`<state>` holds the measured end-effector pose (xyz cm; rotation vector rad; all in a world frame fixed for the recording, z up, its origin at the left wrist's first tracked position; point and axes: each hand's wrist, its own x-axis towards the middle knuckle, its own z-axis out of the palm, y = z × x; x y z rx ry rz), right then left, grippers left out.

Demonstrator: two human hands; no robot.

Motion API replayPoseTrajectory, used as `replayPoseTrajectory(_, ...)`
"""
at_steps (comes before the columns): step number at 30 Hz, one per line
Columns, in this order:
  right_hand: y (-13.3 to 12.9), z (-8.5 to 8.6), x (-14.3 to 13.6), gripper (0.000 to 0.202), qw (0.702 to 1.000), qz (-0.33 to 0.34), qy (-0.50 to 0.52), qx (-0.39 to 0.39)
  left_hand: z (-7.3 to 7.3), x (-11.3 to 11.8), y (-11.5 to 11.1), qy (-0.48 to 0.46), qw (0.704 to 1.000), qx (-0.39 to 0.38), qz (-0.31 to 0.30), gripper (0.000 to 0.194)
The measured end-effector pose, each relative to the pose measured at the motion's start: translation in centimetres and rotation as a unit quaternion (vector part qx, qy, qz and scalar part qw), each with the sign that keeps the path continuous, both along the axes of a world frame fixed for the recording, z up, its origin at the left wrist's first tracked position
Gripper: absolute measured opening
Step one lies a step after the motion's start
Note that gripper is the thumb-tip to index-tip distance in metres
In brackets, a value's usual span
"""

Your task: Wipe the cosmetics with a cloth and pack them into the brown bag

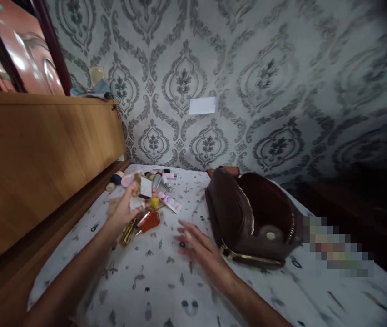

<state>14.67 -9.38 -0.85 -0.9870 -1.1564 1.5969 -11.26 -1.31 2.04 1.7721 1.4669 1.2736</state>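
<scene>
Over the sheet point(161, 284), the right hand point(202, 247) spreads empty; whether the left hand point(122, 210) grips a light-seeming, side-pinchable box point(146, 186) is unclear.

Bag point(225, 204) — seemingly smooth leather, metal zip point(258, 259); panel point(43, 145) — wood.

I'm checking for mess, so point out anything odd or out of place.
Small containers lie jumbled at mixed angles on the patterned sheet near the left hand; the brown bag gapes unzipped. No spill or damage shows.

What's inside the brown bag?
In the brown bag's opening, a round, pale-centred object shows, too unclear to identify. Shadow and the bag's sides hide the rest of the interior.
</scene>
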Motion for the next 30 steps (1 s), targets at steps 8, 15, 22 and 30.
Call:
replayPoseTrajectory(8,1.3,-1.0,-1.4,0.036,0.912,-0.041,0.335,-0.235,-1.6,8.9,-3.1,0.244,0.962,-0.009,-0.122,0.055)
replayPoseTrajectory(15,0.8,-1.1,0.0,0.037,0.893,-0.062,0.386,-0.221,2.3,5.4,6.2,0.386,0.92,-0.018,0.066,0.04)
replayPoseTrajectory(22,1.1,-1.8,0.1,0.038,0.895,-0.052,0.391,-0.211,2.6,6.1,8.9,0.469,0.878,-0.052,0.078,0.042)
replayPoseTrajectory(30,1.0,-1.5,0.0,0.034,0.89,-0.064,0.394,-0.22,1.2,9.6,3.1,0.525,0.849,-0.04,-0.05,0.042)
